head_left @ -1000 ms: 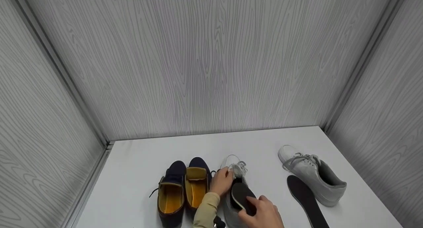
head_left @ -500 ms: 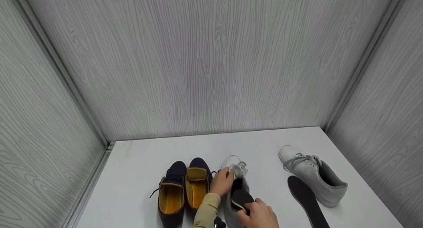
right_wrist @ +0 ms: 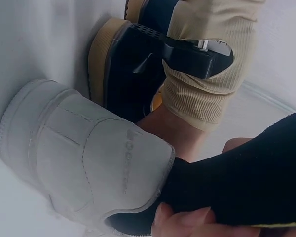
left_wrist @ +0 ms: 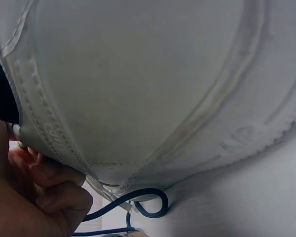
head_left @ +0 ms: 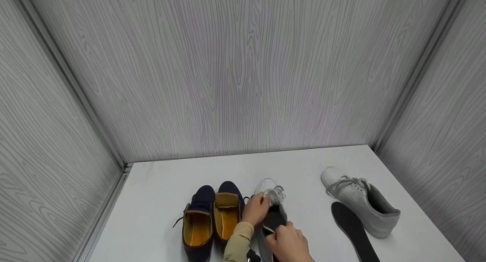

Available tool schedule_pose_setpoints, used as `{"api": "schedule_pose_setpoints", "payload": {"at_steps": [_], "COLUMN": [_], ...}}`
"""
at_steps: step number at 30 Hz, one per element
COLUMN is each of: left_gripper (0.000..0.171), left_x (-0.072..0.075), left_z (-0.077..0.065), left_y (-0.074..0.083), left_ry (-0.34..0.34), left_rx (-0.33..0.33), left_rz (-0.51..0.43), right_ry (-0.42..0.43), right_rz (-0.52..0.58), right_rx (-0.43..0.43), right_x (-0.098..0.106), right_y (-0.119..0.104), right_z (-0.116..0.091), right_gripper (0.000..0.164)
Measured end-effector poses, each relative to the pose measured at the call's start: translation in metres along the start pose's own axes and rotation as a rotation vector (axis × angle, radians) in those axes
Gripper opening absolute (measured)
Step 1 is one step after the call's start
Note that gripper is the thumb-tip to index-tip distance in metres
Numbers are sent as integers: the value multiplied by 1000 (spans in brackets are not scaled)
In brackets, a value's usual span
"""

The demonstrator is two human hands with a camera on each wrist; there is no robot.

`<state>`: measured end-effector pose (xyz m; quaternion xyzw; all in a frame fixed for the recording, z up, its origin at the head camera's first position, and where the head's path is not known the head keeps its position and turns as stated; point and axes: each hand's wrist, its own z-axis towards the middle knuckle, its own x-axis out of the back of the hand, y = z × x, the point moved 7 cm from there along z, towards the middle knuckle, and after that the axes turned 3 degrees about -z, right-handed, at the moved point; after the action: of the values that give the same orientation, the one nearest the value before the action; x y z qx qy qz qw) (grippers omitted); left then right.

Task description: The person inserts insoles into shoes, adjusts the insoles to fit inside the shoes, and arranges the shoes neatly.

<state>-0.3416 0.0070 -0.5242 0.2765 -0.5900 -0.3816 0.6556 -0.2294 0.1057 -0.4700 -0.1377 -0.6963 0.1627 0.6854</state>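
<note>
A white lace-up sneaker [head_left: 265, 185] stands on the table, toe pointing to the back wall. My left hand [head_left: 256, 209] grips the sneaker's upper by the laces; in the left wrist view its fingers curl at the edge of the opening. Between the fingers and thumb of my right hand [head_left: 290, 242] is a dark insole [head_left: 274, 219], its front end inside the sneaker's opening. The right wrist view shows this insole [right_wrist: 246, 182] slanting up out of the shoe over the heel [right_wrist: 113, 158]. Its tip is hidden inside.
Two navy shoes with tan linings, one shoe [head_left: 203, 196] and its mate [head_left: 228, 188], stand close on the left. Farther right lie a second white sneaker [head_left: 351, 196] and a second dark insole [head_left: 351, 226]. Wood-grain panels [head_left: 243, 83] enclose the white table [head_left: 152, 201].
My right hand has shifted left and slightly forward, and the insole's front end has slid deeper into the sneaker. The left hand keeps its hold in the same place.
</note>
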Motion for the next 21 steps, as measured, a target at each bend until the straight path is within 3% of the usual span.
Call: {"api": "schedule_pose_setpoints", "payload": {"at_steps": [8, 21], "left_gripper": [28, 28], "left_x": [0, -1], "left_z": [-1, 0], "left_y": [0, -1], "left_ry": [-13, -35], "left_rx": [16, 30], "left_rz": [-6, -17], "right_ry": [-49, -61], "right_rz": [-17, 1], "right_rx": [-31, -5], "right_x": [-6, -9], "right_y": [-1, -2], "right_z": [6, 15], "right_gripper": [18, 15]}}
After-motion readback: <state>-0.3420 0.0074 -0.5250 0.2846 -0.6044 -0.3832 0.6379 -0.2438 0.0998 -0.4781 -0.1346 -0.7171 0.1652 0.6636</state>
